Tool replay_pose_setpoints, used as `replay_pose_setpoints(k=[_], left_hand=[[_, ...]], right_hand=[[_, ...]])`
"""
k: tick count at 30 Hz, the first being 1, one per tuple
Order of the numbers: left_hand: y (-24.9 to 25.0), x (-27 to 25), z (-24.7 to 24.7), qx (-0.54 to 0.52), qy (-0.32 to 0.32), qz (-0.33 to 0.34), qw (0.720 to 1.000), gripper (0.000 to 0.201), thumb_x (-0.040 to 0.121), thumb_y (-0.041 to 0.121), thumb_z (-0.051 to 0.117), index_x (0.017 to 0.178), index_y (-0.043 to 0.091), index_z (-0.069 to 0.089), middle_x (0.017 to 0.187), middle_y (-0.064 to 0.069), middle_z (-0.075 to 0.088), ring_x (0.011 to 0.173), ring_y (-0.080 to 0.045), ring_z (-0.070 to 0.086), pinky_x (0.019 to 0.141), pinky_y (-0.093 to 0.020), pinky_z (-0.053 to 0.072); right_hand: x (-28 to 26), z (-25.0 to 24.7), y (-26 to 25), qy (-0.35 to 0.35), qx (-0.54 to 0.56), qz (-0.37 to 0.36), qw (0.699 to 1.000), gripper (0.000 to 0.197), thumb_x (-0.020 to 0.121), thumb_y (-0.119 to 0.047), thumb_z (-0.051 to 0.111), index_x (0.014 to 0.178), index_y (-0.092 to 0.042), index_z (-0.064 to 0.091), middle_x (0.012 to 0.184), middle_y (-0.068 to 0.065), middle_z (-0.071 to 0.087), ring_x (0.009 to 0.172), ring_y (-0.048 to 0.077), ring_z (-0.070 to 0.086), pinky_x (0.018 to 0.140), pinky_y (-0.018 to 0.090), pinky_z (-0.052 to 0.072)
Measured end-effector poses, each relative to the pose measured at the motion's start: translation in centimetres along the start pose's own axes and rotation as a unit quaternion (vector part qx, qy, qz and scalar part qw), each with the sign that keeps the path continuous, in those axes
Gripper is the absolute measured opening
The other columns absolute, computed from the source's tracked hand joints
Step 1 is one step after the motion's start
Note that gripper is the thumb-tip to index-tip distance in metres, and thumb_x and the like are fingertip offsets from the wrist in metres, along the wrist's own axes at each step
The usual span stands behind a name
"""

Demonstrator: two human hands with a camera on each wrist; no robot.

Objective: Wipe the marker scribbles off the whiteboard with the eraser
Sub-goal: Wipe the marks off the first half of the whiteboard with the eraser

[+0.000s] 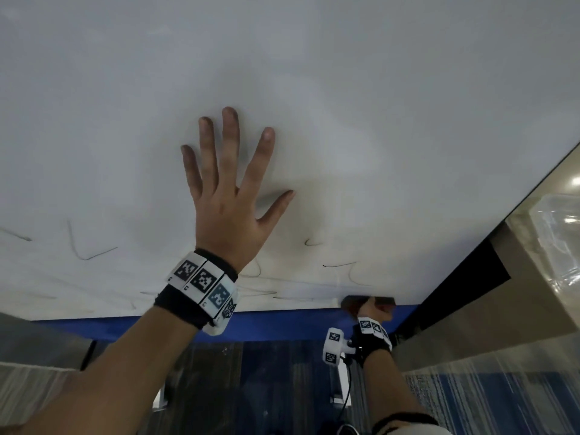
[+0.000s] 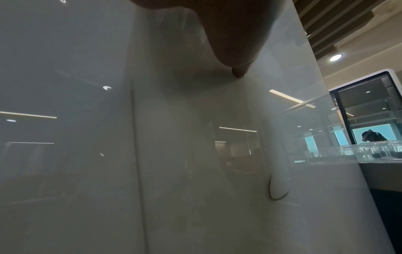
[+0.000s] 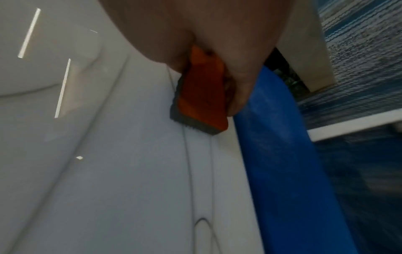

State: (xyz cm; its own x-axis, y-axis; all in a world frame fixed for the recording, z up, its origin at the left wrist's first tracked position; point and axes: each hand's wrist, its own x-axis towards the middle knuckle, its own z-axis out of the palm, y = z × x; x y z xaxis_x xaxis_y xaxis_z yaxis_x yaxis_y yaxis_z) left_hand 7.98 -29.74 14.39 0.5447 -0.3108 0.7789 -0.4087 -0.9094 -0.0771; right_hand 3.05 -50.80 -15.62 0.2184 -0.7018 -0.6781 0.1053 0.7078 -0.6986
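Filling our view is the whiteboard (image 1: 345, 89), where we are bracing our left hand (image 1: 229, 196) flat, fingers spread. Leftover marker scribbles (image 1: 340, 264) are running just above our right hand (image 1: 373, 310), which is gripping the orange eraser (image 3: 203, 96) against the blue bottom edge (image 1: 282, 321).

One whiteboard (image 1: 345, 89), one orange eraser (image 3: 202, 96), two hands (left (image 1: 229, 211), right (image 1: 375, 309)), two wrist bands (image 1: 204, 287), one blue ledge (image 1: 266, 323), several thin marker scribbles (image 1: 91, 251) (too faint to count exactly)
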Motion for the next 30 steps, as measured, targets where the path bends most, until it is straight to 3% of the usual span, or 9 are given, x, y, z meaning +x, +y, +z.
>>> replay_pose_setpoints(k=[8,10,12,14,16,20,23,28,30], left_hand=[[-0.2,-0.2,-0.1,0.003,-0.003,0.007,1.0,0.078,0.097,0.058,0.062,0.156,0.022,0.026,0.161,-0.021,0.014,0.15,-0.047,0.012,0.124,-0.059,0.006],[-0.3,-0.3,0.0,0.0,-0.001,0.01,1.0,0.078,0.097,0.058,0.061,0.157,0.023,0.025,0.162,-0.02,0.012,0.153,-0.043,0.007,0.125,-0.058,0.005],[-0.5,-0.4,0.0,0.003,-0.001,0.012,1.0,0.079,0.098,0.058,0.06,0.158,0.023,0.023,0.163,-0.02,0.011,0.158,-0.035,-0.002,0.126,-0.057,0.004],[-0.6,-0.4,0.0,0.007,-0.007,0.012,1.0,0.081,0.097,0.059,0.06,0.159,0.024,0.022,0.164,-0.019,0.009,0.157,-0.036,0.0,0.126,-0.057,0.003],[-0.6,-0.4,0.0,0.013,-0.011,0.01,1.0,0.083,0.097,0.059,0.06,0.16,0.024,0.018,0.164,-0.019,0.009,0.156,-0.039,0.003,0.126,-0.056,0.002],[-0.3,-0.4,-0.1,0.01,-0.007,0.006,1.0,0.084,0.098,0.056,0.061,0.161,0.025,0.015,0.166,-0.018,0.007,0.157,-0.028,-0.013,0.127,-0.057,0.0],[-0.1,-0.5,-0.6,0.0,-0.025,0.004,1.0,0.085,0.098,0.051,0.063,0.162,0.025,0.014,0.168,-0.017,0.005,0.157,-0.029,-0.012,0.126,-0.058,0.001],[-1.2,-0.5,-3.2,-0.006,-0.057,0.052,0.997,0.079,0.094,0.035,0.071,0.16,0.023,0.03,0.17,-0.014,0.008,0.159,-0.033,0.003,0.126,-0.058,0.013],[-2.4,-0.7,-4.3,-0.001,-0.044,0.06,0.997,0.073,0.093,0.034,0.071,0.157,0.022,0.038,0.168,-0.016,0.017,0.157,-0.035,0.016,0.126,-0.055,0.016]], right_hand=[[-5.1,1.5,-1.2,-0.077,-0.118,-0.225,0.964,0.057,0.103,-0.011,0.055,0.149,-0.002,0.021,0.142,0.021,0.04,0.115,0.028,0.05,0.105,0.035,0.045],[-3.5,0.8,-0.6,-0.048,-0.132,-0.192,0.971,0.058,0.104,-0.011,0.055,0.15,-0.001,0.022,0.144,0.025,0.042,0.119,0.035,0.053,0.108,0.04,0.045],[-2.4,0.6,-1.0,-0.006,-0.129,-0.07,0.989,0.057,0.103,-0.007,0.054,0.151,0.005,0.025,0.149,0.028,0.042,0.13,0.039,0.051,0.107,0.037,0.041],[-1.9,0.7,-1.7,0.022,-0.082,-0.016,0.996,0.057,0.103,-0.006,0.053,0.152,0.008,0.027,0.153,0.026,0.041,0.137,0.04,0.047,0.112,0.039,0.037],[-3.2,1.5,-2.4,0.021,-0.079,-0.047,0.996,0.06,0.104,-0.008,0.052,0.153,0.005,0.02,0.153,0.024,0.039,0.136,0.036,0.046,0.112,0.037,0.035],[-8.7,2.9,-2.6,-0.094,-0.077,-0.174,0.977,0.051,0.102,-0.007,0.056,0.143,-0.004,0.026,0.136,0.016,0.045,0.113,0.026,0.054,0.095,0.027,0.043],[-9.6,2.6,-2.3,-0.142,-0.082,-0.186,0.969,0.044,0.101,-0.009,0.06,0.133,-0.011,0.03,0.125,0.011,0.051,0.096,0.02,0.06,0.076,0.018,0.052],[-7.1,1.6,-1.1,-0.019,-0.106,-0.014,0.994,0.056,0.101,-0.023,0.062,0.143,-0.006,0.031,0.142,0.024,0.05,0.11,0.035,0.056,0.104,0.056,0.048],[-8.7,2.6,-1.3,-0.003,-0.091,-0.02,0.996,0.057,0.102,-0.024,0.059,0.144,-0.001,0.03,0.144,0.027,0.048,0.121,0.041,0.056,0.107,0.054,0.046]])
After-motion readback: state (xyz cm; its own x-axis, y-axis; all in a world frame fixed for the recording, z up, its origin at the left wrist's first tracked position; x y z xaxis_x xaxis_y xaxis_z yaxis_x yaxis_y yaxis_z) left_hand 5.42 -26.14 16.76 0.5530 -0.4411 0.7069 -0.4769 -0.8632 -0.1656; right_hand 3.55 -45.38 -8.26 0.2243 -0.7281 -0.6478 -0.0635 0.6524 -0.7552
